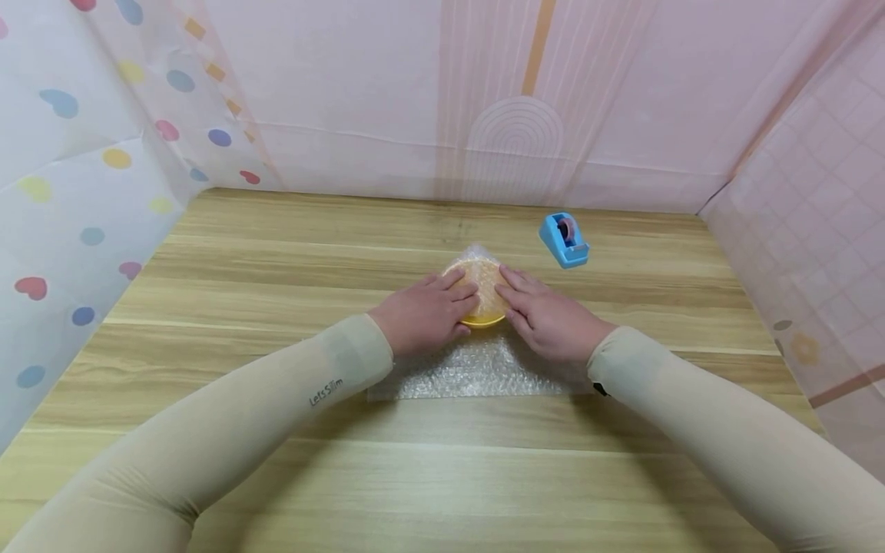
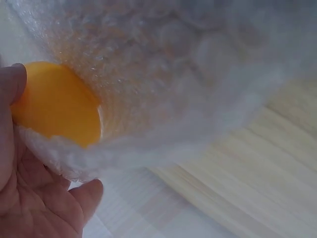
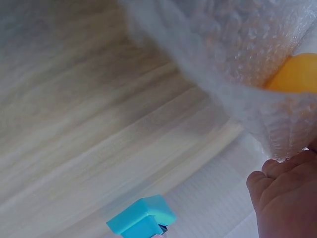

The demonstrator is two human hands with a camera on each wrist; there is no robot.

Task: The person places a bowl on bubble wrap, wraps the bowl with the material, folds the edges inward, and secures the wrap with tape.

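Bubble wrap [image 1: 477, 369] lies on the table with a shallow round yellow dish [image 1: 487, 318] on it. A flap of the wrap is folded over the dish. From the left my left hand [image 1: 425, 316] rests on the flap, fingers stretched across the dish; in the left wrist view its thumb touches the yellow dish [image 2: 59, 106]. On the other side my right hand [image 1: 553, 319] presses the right edge of the dish and wrap with extended fingers. In the right wrist view, wrap [image 3: 237, 44] hides much of the dish [image 3: 299, 74].
A blue tape dispenser [image 1: 563, 240] with a pink roll stands behind my right hand. Patterned fabric walls [image 1: 359, 100] close off the back and sides of the wooden table [image 1: 332, 253].
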